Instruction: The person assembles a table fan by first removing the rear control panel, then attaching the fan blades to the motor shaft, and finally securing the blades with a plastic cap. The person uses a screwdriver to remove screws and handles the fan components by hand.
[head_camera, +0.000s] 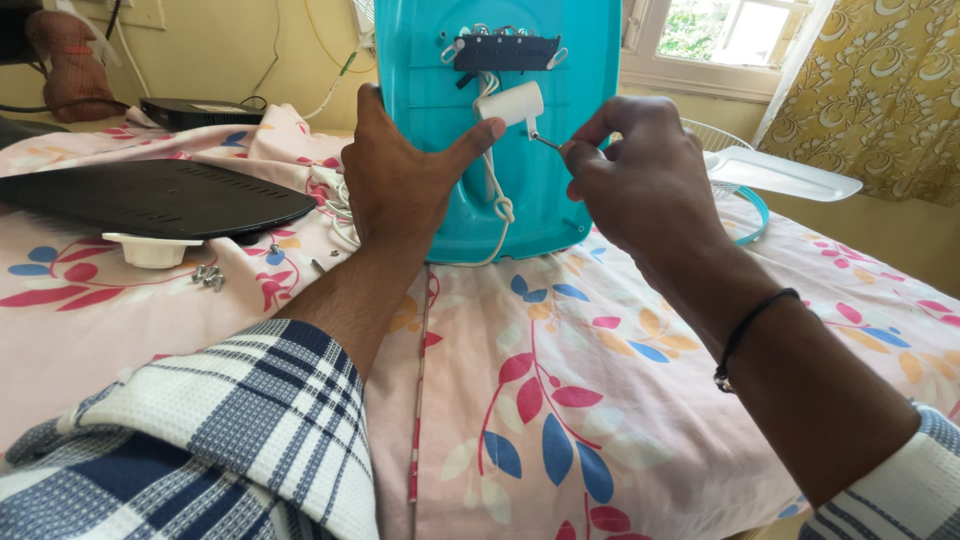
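A turquoise plastic housing (560, 170) stands upright on a floral pink cloth. On it sit a dark terminal strip (505, 52) with wires and a white cylindrical part (513, 103) with a white cord (497, 200) looped below. My left hand (400, 180) grips the housing's left edge, thumb pressed against the white part. My right hand (640, 180) pinches a thin metal tool (546, 142) whose tip touches the white part's underside.
A black flat panel (150, 195) lies at left over a small white cup (152, 250), with loose screws (208, 275) beside it. A black box (200, 112) sits at the back. A wire grille and pale fan blade (785, 172) lie at right, near a window and yellow curtain.
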